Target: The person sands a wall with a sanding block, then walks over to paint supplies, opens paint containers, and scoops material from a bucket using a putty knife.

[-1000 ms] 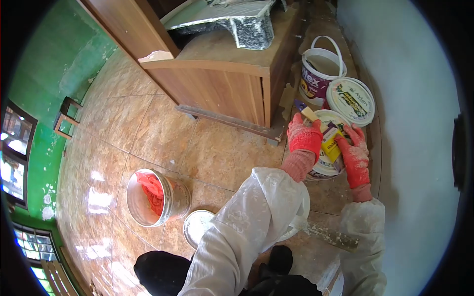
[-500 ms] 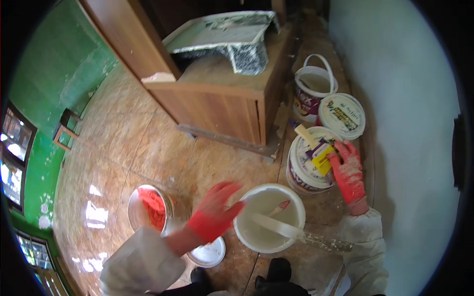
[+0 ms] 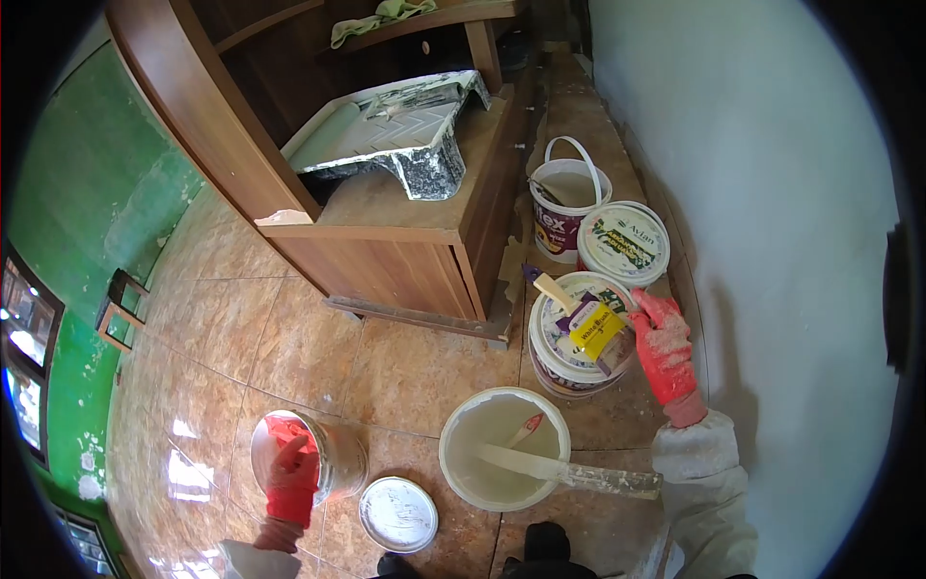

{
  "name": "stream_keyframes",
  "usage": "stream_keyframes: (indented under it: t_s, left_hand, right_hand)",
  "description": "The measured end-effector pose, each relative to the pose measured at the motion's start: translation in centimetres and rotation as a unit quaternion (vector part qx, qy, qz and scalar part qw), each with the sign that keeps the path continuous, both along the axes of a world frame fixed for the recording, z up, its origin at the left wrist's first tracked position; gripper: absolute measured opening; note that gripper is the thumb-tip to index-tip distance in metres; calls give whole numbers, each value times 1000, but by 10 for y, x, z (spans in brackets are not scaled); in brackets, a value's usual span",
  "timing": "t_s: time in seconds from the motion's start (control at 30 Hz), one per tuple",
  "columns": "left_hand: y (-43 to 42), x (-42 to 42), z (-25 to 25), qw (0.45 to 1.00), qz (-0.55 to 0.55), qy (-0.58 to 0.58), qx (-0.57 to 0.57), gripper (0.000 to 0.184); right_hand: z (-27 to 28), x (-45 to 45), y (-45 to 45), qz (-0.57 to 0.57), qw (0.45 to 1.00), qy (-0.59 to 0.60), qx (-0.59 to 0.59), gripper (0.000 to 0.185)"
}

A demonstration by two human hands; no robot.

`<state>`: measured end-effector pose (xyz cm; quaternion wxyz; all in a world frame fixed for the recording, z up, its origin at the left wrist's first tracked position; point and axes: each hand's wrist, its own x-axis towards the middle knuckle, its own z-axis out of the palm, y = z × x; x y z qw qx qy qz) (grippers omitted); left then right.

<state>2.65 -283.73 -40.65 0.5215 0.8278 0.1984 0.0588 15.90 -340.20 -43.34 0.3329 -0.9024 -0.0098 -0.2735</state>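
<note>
My left hand, in a red glove, reaches over the near rim of a small bucket. Its fingers stretch toward a crumpled red thing inside; where they meet, glove and red thing blend together. On the right, my red-gloved right hand rests at the edge of a lidded paint bucket, fingers loosely bent and apart. Just left of it, a wide paintbrush with a yellow label lies across that lid. A larger white bucket of pale liquid holds a long flat stick and a red-marked tool.
Behind the brush stand another lidded bucket and an open, handled one. A paint-smeared roller tray sits on a wooden cabinet. On the floor lies a white lid. A pale wall borders the right.
My left hand has moved left and down, from beside the large bucket to the small bucket. My right hand stays by the lidded bucket. The view has shifted, showing more of the cabinet.
</note>
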Motion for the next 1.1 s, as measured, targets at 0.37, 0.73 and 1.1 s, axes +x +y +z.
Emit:
stream_keyframes:
  t_s: [0.37, 0.73, 1.1]
  left_hand:
    - [-55, 35, 29, 952, -257, -113, 126, 21]
    - [-137, 97, 104, 870, -451, -181, 83, 16]
    - [-268, 175, 124, 840, -414, -256, 238, 16]
  right_hand:
    - [106, -41, 27, -29, 992, -74, -103, 38]
    - [174, -13, 54, -67, 962, 91, -248, 24]
    - [111, 186, -45, -25, 981, 137, -137, 38]
